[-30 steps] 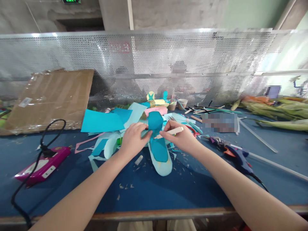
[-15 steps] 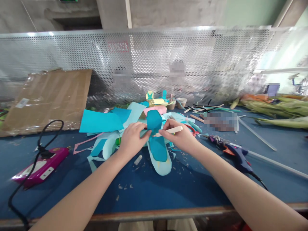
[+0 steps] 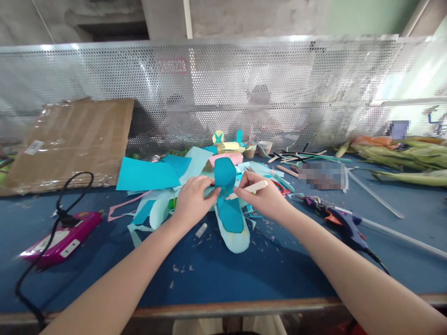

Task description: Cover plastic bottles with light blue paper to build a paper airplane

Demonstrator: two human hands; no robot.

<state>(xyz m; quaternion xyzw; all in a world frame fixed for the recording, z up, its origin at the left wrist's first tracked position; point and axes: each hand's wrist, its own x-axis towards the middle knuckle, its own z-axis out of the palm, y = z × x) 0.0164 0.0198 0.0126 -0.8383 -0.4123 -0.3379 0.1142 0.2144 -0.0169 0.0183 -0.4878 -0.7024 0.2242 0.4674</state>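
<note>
The left hand (image 3: 193,201) is curled almost closed, thumb and fingertips pinching the left edge of a teal cut-out (image 3: 225,175) at its narrow waist. The right hand (image 3: 262,197) meets it from the other side. Its fingers are folded around a pale stick (image 3: 250,188) that points right and slightly away, and its fingertips touch the cut-out's right edge. The cut-out sits in the middle of the blue table (image 3: 216,274). Its upper half is bent up between the two hands, and its lower half lies flat on a light blue petal shape (image 3: 238,240) that reaches toward the near edge.

A short white glue stub (image 3: 201,230) lies just near-left of the petal shape, among small scraps. Behind the hands is a heap of teal, pale blue and pink offcuts, with a large teal sheet (image 3: 146,174) to the far left of it. A blue glue gun (image 3: 344,222) rests on the table to the right of the right forearm. At the left lies a magenta device (image 3: 63,237) with a black cord (image 3: 71,188). A cardboard sheet (image 3: 73,139) leans against the perforated metal screen (image 3: 314,88) at the far side. Long green leaves (image 3: 401,158) lie at the far right.
</note>
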